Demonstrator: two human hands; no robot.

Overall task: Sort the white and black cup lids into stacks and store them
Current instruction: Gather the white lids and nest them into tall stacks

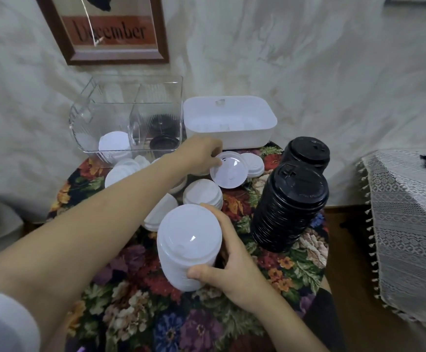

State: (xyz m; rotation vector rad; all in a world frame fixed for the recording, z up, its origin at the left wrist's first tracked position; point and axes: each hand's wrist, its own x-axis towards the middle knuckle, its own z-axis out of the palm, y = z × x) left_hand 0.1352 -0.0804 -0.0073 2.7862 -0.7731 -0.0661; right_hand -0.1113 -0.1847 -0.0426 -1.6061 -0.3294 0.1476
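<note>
My right hand (232, 265) grips a stack of white lids (189, 245), held above the floral table. My left hand (199, 156) reaches to the far side and pinches the edge of a single upturned white lid (229, 170). Loose white lids and small white piles (203, 193) lie between my arms. Two tall stacks of black lids (290, 207) stand at the right. A clear divided container (128, 115) at the back holds white lids (114, 144) in its left part and black lids (163, 143) in its right part.
A white plastic bin (229, 120) sits behind the lids, beside the clear container. The round table has a floral cloth (181, 321). A lace-covered surface (410, 224) stands to the right. A framed "December" picture (110, 29) leans on the draped wall.
</note>
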